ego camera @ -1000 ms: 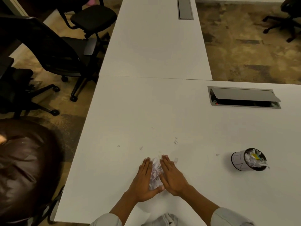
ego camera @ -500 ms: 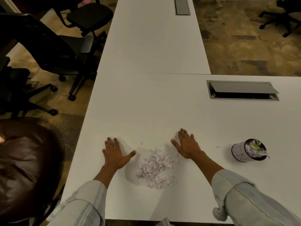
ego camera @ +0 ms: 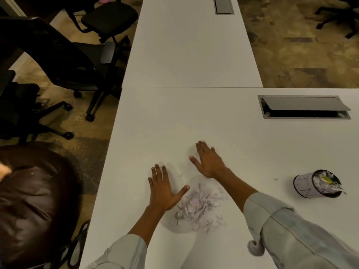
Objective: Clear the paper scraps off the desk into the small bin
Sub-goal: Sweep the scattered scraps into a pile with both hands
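Both hands lie flat, palm down, on the white worktop (ego camera: 174,117), fingers spread, grasping nothing. Left hand (ego camera: 162,188) sits just left of the pile of paper scraps (ego camera: 200,207), thumb at its edge. Right hand (ego camera: 208,161) lies beyond the pile, toward the far edge. Pile is near the worktop's near edge. Small bin (ego camera: 305,186), tipped, full of crumpled paper, lies well right of it. One stray scrap (ego camera: 276,179) sits just left of the bin.
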`<state>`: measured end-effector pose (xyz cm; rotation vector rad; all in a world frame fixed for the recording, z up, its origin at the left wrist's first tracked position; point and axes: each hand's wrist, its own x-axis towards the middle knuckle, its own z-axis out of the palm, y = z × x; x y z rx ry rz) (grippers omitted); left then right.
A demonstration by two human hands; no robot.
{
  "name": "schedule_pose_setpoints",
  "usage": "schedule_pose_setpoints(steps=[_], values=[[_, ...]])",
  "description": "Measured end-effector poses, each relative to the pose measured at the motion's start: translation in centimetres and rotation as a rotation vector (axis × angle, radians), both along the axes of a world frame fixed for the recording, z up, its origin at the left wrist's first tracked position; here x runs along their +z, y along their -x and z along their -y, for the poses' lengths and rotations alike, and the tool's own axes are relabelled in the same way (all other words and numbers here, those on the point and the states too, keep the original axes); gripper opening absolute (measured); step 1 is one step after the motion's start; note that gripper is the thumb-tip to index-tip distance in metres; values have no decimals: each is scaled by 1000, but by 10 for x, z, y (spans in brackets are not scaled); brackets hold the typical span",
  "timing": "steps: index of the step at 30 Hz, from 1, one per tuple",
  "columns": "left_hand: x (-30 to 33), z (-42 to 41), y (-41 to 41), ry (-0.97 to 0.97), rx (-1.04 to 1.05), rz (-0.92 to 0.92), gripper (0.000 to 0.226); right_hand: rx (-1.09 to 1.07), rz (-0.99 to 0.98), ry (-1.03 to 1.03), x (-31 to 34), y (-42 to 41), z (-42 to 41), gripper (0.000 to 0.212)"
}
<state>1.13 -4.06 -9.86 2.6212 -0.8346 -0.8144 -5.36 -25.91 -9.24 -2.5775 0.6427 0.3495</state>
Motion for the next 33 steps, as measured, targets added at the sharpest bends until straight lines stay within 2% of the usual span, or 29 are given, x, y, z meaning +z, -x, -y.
schedule_pose_setpoints(steps=[6, 13, 19, 21, 23, 26, 29, 33], values=[[-6, 15, -34, -26, 41, -82, 130, 188, -157, 59, -11, -21, -7, 71], [-14, 15, 9, 14, -166, -83, 112, 224, -96, 88, -23, 40, -42, 64], [-13, 4, 61, 87, -323, -153, 101, 308, -25, 29, -17, 103, -49, 65], [-10, 7, 58, 101, -297, -134, 102, 224, 34, 33, -12, 101, -33, 65], [-5, 15, 45, 91, -213, -55, 103, 40, 66, 57, -10, 91, -10, 65], [1, 25, 18, 12, -24, 23, 107, -176, -18, 27, -11, 80, 16, 66], [-1, 22, 5, -41, 61, -22, 114, -115, -78, 26, -16, 90, 10, 67], [-7, 14, 21, -26, -38, -71, 116, 13, -39, 32, -22, 118, -30, 66]])
